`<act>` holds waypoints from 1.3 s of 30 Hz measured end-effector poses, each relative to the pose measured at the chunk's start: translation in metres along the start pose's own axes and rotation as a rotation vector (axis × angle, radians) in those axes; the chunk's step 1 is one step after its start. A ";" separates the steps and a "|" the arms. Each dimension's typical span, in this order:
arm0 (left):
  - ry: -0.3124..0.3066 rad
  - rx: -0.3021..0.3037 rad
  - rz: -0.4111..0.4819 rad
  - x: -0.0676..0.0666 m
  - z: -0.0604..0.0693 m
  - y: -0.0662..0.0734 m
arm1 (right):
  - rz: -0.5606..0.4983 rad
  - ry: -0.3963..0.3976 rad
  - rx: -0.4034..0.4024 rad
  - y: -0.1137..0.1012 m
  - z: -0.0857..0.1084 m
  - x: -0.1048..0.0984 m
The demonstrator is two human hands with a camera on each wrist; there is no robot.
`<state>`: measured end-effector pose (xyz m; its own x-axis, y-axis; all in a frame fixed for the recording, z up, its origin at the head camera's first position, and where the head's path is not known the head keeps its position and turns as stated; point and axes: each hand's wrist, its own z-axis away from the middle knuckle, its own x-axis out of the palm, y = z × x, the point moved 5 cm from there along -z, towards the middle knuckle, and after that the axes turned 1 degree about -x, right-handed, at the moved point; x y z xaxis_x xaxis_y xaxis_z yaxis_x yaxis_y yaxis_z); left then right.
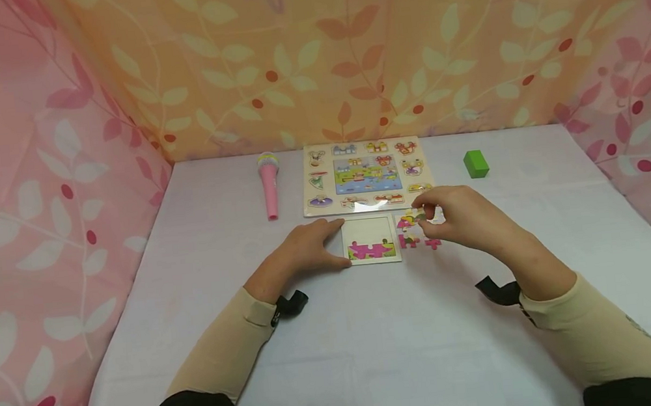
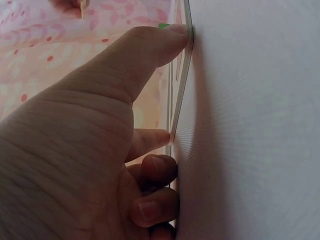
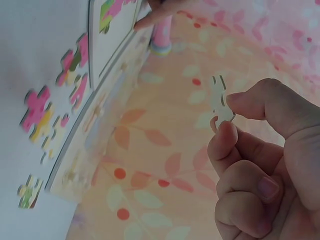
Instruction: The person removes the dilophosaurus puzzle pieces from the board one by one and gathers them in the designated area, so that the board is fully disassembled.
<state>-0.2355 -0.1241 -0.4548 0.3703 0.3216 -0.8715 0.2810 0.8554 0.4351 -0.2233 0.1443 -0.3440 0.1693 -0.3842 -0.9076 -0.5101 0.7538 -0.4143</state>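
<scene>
no text, label, brand, number or sign can be read anywhere.

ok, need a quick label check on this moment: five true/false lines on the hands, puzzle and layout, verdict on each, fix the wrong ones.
1. The right hand pinches a puzzle piece. True.
2. The pink microphone lies left of the large puzzle board. True.
3. The left hand grips the microphone. False: it holds the small puzzle tray at its left side.
4. The small puzzle tray is completely filled. False: fitted pieces cover only the part nearest the person.
5. The green block sits on the large puzzle board. False: it is on the table, right of the board.
</scene>
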 end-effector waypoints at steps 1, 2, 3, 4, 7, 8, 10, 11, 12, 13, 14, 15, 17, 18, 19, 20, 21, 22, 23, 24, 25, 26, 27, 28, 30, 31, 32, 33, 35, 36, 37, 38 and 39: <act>0.000 -0.001 0.001 0.000 0.000 0.000 | -0.004 0.001 0.009 0.002 0.002 -0.002; -0.001 -0.001 0.000 0.000 0.000 0.000 | -0.005 0.002 0.017 0.004 0.005 -0.004; -0.002 -0.003 0.000 0.000 0.000 0.000 | -0.007 0.003 0.022 0.006 0.007 -0.005; -0.003 -0.003 0.000 0.000 0.000 0.000 | -0.010 0.004 0.026 0.008 0.010 -0.007; -0.007 -0.008 0.003 0.000 -0.001 0.000 | -0.016 0.007 0.042 0.015 0.016 -0.010; -0.007 -0.010 0.004 0.000 -0.001 0.000 | -0.018 0.008 0.048 0.018 0.018 -0.011; -0.010 -0.013 0.008 0.000 -0.001 0.000 | -0.020 0.007 0.060 0.024 0.021 -0.012; -0.010 -0.014 0.009 0.001 -0.001 0.000 | -0.017 0.006 0.066 0.027 0.023 -0.012; -0.011 -0.016 0.011 0.001 0.000 0.000 | -0.017 0.004 0.070 0.030 0.024 -0.011; -0.009 -0.018 0.012 0.001 0.000 0.000 | -0.016 0.003 0.074 0.033 0.025 -0.011; -0.009 -0.019 0.013 0.001 0.000 -0.001 | -0.017 0.000 0.079 0.036 0.026 -0.010; -0.007 -0.019 0.013 0.001 0.000 -0.001 | -0.020 -0.007 0.086 0.039 0.027 -0.009; -0.005 -0.017 0.015 0.000 0.000 -0.001 | -0.022 -0.028 0.107 0.044 0.028 -0.007; -0.005 -0.016 0.015 0.000 0.001 -0.001 | -0.022 -0.041 0.121 0.046 0.029 -0.005; -0.004 -0.016 0.015 0.000 0.001 -0.001 | -0.023 -0.054 0.135 0.049 0.030 -0.003; -0.005 -0.014 0.015 0.000 0.000 -0.001 | -0.025 -0.068 0.151 0.052 0.031 -0.002; -0.005 -0.012 0.014 0.000 0.000 -0.001 | -0.024 -0.082 0.165 0.055 0.032 0.000; -0.005 -0.011 0.014 0.000 0.000 -0.001 | -0.022 -0.091 0.173 0.059 0.033 0.002; -0.005 -0.011 0.013 0.000 0.000 -0.001 | -0.021 -0.099 0.180 0.062 0.034 0.004; -0.005 -0.010 0.011 0.001 0.000 -0.001 | -0.020 -0.101 0.180 0.065 0.035 0.005; -0.005 -0.010 0.010 0.001 0.000 0.000 | -0.021 -0.103 0.181 0.068 0.036 0.007; -0.006 -0.008 0.008 0.001 0.000 0.000 | -0.021 -0.105 0.181 0.071 0.037 0.009; -0.006 -0.007 0.007 0.001 0.000 0.000 | -0.021 -0.107 0.179 0.073 0.038 0.010; -0.007 -0.008 0.007 0.001 -0.001 -0.001 | -0.022 -0.110 0.180 0.076 0.039 0.012; -0.007 -0.007 0.010 0.001 -0.001 -0.001 | -0.025 -0.114 0.180 0.081 0.040 0.014; -0.005 -0.005 0.012 0.001 -0.001 -0.001 | -0.025 -0.118 0.181 0.083 0.040 0.016; -0.004 -0.006 0.014 0.001 -0.001 -0.001 | -0.027 -0.121 0.181 0.085 0.040 0.017; -0.002 -0.006 0.016 0.001 -0.001 -0.001 | -0.030 -0.124 0.182 0.087 0.039 0.019; 0.001 -0.007 0.019 0.001 -0.001 -0.001 | -0.037 -0.133 0.183 0.091 0.038 0.023; 0.002 -0.007 0.019 0.001 -0.001 -0.001 | -0.042 -0.140 0.183 0.093 0.037 0.025; 0.001 -0.009 0.018 0.001 -0.001 -0.002 | -0.047 -0.149 0.187 0.095 0.036 0.027; 0.000 -0.011 0.017 0.002 -0.001 -0.002 | -0.053 -0.158 0.189 0.097 0.036 0.029; -0.001 -0.011 0.016 0.002 -0.002 -0.001 | -0.057 -0.168 0.195 0.099 0.035 0.031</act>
<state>-0.2367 -0.1243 -0.4572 0.3754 0.3353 -0.8641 0.2655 0.8543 0.4469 -0.2390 0.2251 -0.4156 0.3392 -0.3475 -0.8742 -0.3263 0.8281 -0.4558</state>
